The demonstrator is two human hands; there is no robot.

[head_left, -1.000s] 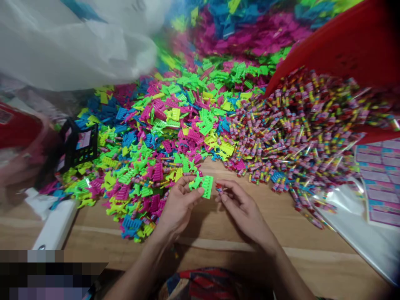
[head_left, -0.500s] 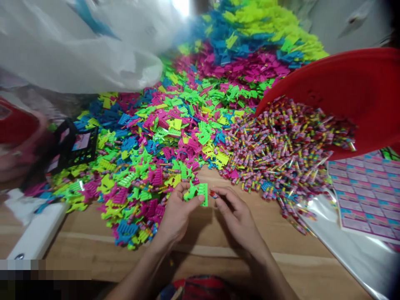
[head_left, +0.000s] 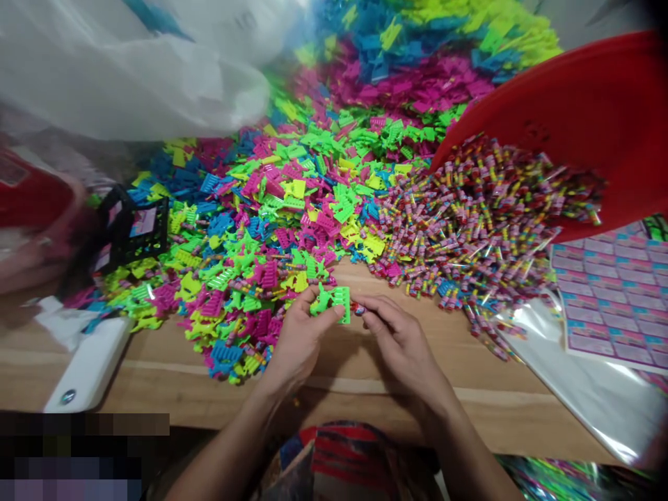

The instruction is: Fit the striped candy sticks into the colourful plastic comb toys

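Evidently, the step in hand is close two-handed work: near the middle of the frame, the left hand [head_left: 303, 332] pinches a green comb-like piece [head_left: 342, 296] between thumb and fingers, while the right hand [head_left: 397, 328] holds a small red-tipped piece [head_left: 357, 307] in a narrow fingertip grip, its end just beside the green edge. Whether the two touch cannot be told. The next move seems to call for steady fingertips, since so little of the red-tipped one protrudes. A pile of plastic pieces [head_left: 284, 188] in green, pink, blue and yellow runs from the centre to the top of the frame; right of it, a heap of banded sticks [head_left: 485, 223] spreads from a tipped red tub [head_left: 584, 104], which the right edge cuts off. The left thumb covers part of the green piece, and the right fingers hide most of the other, so its full shape is unclear. At upper left, a white bag [head_left: 156, 87] masks what lies behind it; blur softens the pile's far part, and coarse blocks of colour [head_left: 67, 459] blot out the lower left corner.
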